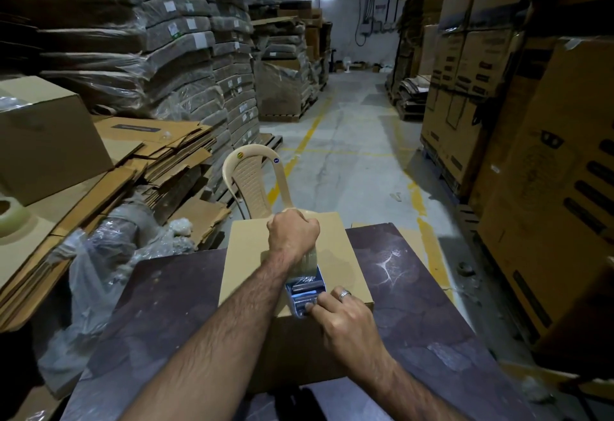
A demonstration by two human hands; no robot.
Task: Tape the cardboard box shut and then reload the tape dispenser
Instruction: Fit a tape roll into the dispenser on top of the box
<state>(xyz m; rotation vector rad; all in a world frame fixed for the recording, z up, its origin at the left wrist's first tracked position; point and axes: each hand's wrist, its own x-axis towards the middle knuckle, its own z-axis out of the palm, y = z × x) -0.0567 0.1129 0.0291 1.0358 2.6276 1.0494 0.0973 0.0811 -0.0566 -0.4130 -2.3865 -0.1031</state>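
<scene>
- Brown cartons point(548, 188) in tall stacks, well to the right of the right-hand fingers, lining that side of a concrete aisle.
- Plastic-wrapped bundles point(159, 38) piled high, far beyond and left of the left-hand fingers.
- Flattened cardboard sheets point(159, 158) heaped low, well left of both sets of fingers, with crumpled plastic film point(99, 271) nearer.
- Dark purple-brown table top point(432, 304) spreading under and to either side of both hands.
- Tan cardboard box point(345, 251) resting on that table top, directly beneath the fingers of both hands, its top closed flat.
- Beige plastic chair point(252, 184) just beyond the left-hand knuckles, past the box's far edge.
- Tape dispenser point(305, 287) lying along the box top, reaching from the left-hand fingers to the right-hand ones, with clear tape under the left wrist and a metal front end at the box's near edge.
- Left hand point(292, 232) closed in a fist round the dispenser's far end, fingers curled tight, the handle hidden inside the grip.
- Right hand point(342, 317) at the box's near edge, fingertips point(314, 307) curled onto the dispenser's metal front end, gripping it.
- Pale tape roll point(11, 218) on cardboard, far left of the left-hand fingers.
- Silver ring point(344, 294) on one right-hand finger.
</scene>
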